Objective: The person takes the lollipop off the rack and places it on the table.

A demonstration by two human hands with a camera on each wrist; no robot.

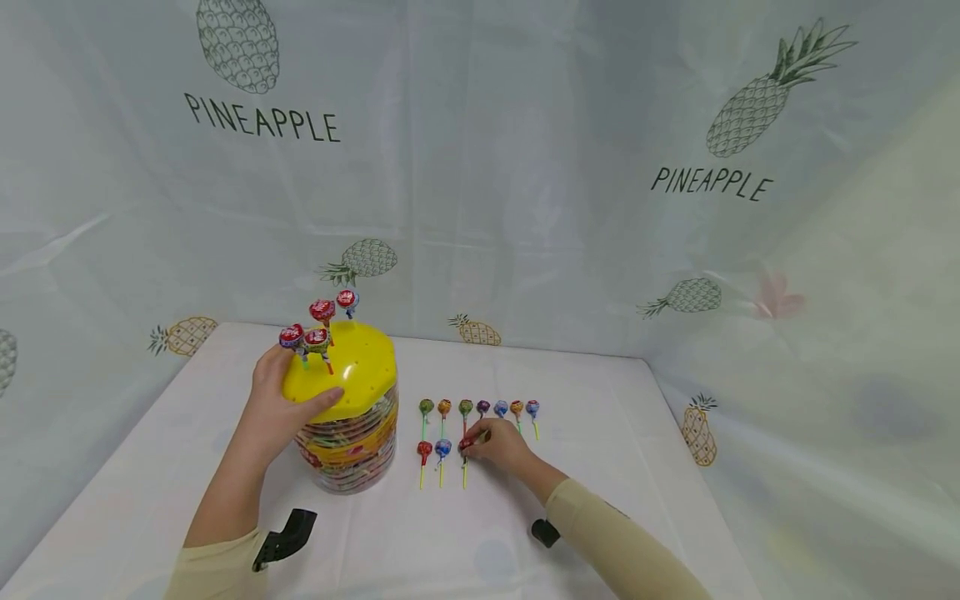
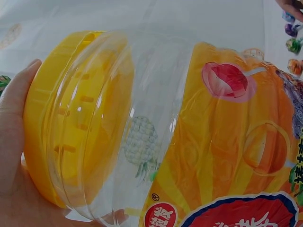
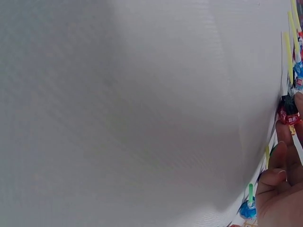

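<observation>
My left hand (image 1: 276, 410) grips the yellow lid (image 1: 363, 362) of a clear ribbed plastic jar (image 1: 352, 454), thumb lying over the top and fingers round the side. Several wrapped lollipops (image 1: 322, 311) stand upright in the lid's holes. In the left wrist view the jar's orange printed label (image 2: 227, 142) fills the right side. Over the table, my right hand (image 1: 501, 446) pinches the dark red wrapped head of a lollipop (image 3: 289, 113) with a yellow stick. This lollipop lies at the right end of the front row, its stick pointing toward me.
Beside it in the front row are a blue lollipop (image 1: 443, 448) and a red lollipop (image 1: 424, 449). Behind them runs a longer row of several lollipops, with a green one (image 1: 427, 407) at its left end. A pineapple-print sheet (image 1: 525, 208) hangs behind the white-covered table (image 1: 600, 417).
</observation>
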